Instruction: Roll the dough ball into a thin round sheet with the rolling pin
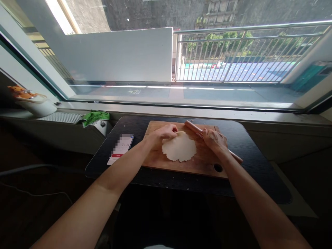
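Note:
A thin, flat sheet of dough [179, 148] with an uneven edge lies on a wooden cutting board [158, 162]. My left hand [167, 131] is closed at the dough's far left edge, with thumb and fingers pinching it. On the right side of the board, my right hand [214, 139] wraps round a pinkish rolling pin [191, 126]. The pin lies slantwise, its far end towards the window and its near end showing beyond my wrist. It is apart from the dough. My right palm hides the pin's middle.
The board rests on a small black table [249, 173] below a window. A phone [121, 148] lies on the table's left side. Further left, a green cloth [95, 117] hangs over a ledge near a white bucket [38, 104]. Small crumbs dot the table's front.

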`<action>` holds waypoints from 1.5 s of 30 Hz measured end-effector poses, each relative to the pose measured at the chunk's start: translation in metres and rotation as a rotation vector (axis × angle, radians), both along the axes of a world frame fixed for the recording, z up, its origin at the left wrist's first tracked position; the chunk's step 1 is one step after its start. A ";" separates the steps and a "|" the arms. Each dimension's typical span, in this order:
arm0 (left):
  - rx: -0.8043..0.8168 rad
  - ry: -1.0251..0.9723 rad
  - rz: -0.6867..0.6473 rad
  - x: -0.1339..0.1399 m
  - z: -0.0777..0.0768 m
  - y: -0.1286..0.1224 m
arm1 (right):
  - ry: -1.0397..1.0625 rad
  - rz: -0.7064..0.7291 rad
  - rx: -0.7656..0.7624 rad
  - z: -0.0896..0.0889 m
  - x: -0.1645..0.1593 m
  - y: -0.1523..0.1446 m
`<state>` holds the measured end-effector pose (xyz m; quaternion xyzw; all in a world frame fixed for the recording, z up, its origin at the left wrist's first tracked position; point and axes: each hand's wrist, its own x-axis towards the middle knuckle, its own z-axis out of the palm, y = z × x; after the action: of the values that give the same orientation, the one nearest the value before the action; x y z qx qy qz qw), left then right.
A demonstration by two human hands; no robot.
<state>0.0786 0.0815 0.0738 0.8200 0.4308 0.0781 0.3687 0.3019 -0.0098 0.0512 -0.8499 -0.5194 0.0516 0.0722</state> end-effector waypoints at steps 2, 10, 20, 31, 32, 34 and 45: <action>0.042 0.019 0.060 0.008 -0.006 0.002 | -0.001 -0.012 -0.012 -0.001 0.000 0.001; 0.323 0.036 0.364 0.018 -0.025 -0.004 | -0.103 0.018 -0.046 0.008 0.001 -0.003; 0.660 0.156 0.310 0.005 -0.008 -0.011 | -0.192 0.617 0.116 0.004 -0.075 0.019; 0.591 0.320 -0.015 -0.009 -0.036 -0.035 | -0.220 0.538 0.245 -0.024 -0.007 -0.009; 0.582 0.321 0.004 -0.004 -0.034 -0.027 | -0.222 0.550 0.256 -0.023 -0.011 -0.004; 0.545 0.330 0.066 0.008 -0.029 -0.008 | -0.188 0.485 0.213 -0.017 -0.017 0.014; 0.528 0.343 0.017 0.002 -0.038 -0.016 | -0.146 0.477 0.234 -0.026 -0.019 0.006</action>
<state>0.0807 0.0655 0.0355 0.8849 0.4584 0.0507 0.0645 0.2825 -0.0041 0.0256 -0.6910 -0.7111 -0.0548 0.1181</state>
